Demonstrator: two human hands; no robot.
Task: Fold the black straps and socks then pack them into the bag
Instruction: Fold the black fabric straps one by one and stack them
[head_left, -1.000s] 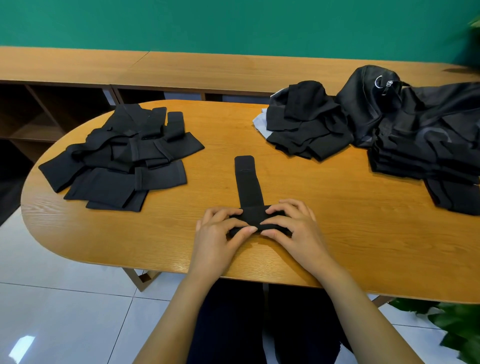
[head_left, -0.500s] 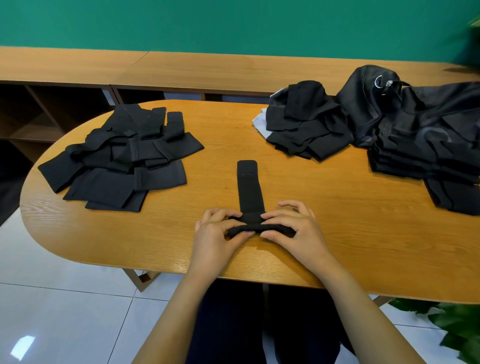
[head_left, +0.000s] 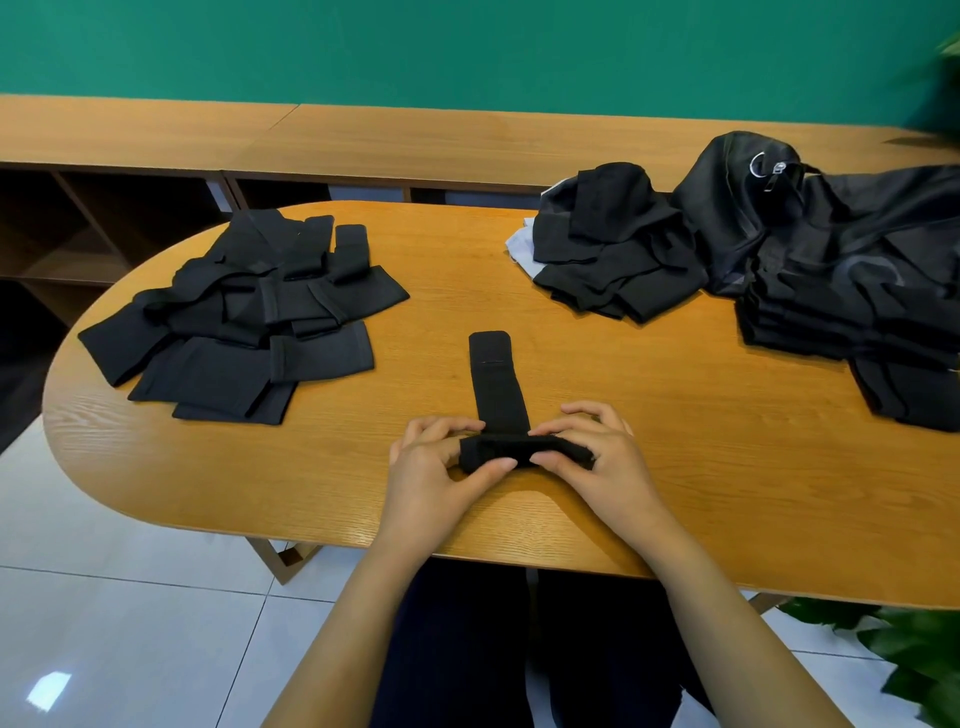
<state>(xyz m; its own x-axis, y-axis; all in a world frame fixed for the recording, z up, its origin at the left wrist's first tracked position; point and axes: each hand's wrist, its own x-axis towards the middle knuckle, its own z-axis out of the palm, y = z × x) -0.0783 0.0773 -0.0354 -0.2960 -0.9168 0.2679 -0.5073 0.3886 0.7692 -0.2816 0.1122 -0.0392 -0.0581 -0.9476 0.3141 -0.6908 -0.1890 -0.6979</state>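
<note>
A black strap (head_left: 496, 384) lies on the oval wooden table (head_left: 675, 467), pointing away from me, its near end rolled into a short bundle. My left hand (head_left: 431, 467) and my right hand (head_left: 592, 457) both pinch that rolled end between thumb and fingers. A loose pile of unfolded black straps and socks (head_left: 249, 312) sits at the left. A heap of folded black pieces (head_left: 613, 249) lies at the back right, next to the black bag (head_left: 831, 249) with a metal zipper pull.
A long wooden shelf unit (head_left: 363, 150) runs behind the table under a green wall. Green plant leaves (head_left: 914, 654) show at the lower right. White floor tiles lie below the table's near edge.
The roll at the strap's near end has grown thicker and the flat part has become shorter, its far tip drawn toward me. Both hands stayed on the roll.
</note>
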